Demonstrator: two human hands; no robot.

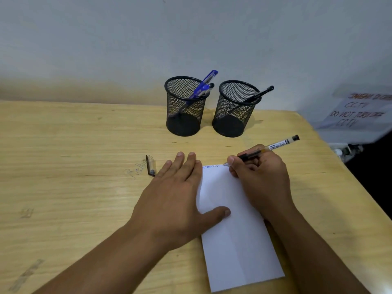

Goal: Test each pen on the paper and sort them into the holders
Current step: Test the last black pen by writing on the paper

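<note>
The right hand (262, 179) has its grip around a clear-barrelled black pen (273, 146), tip touching the white paper sheet's (237, 240) top edge. The left hand (178, 198) lies flat, fingers straight, pinning the sheet to the pale wooden counter (74, 166) near 2 black mesh holders (185, 107).

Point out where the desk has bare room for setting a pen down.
Bare: wooden desk left of the pen cap, and in front of the black mesh holders. Crowded: white paper under left hand and right hand.
</note>
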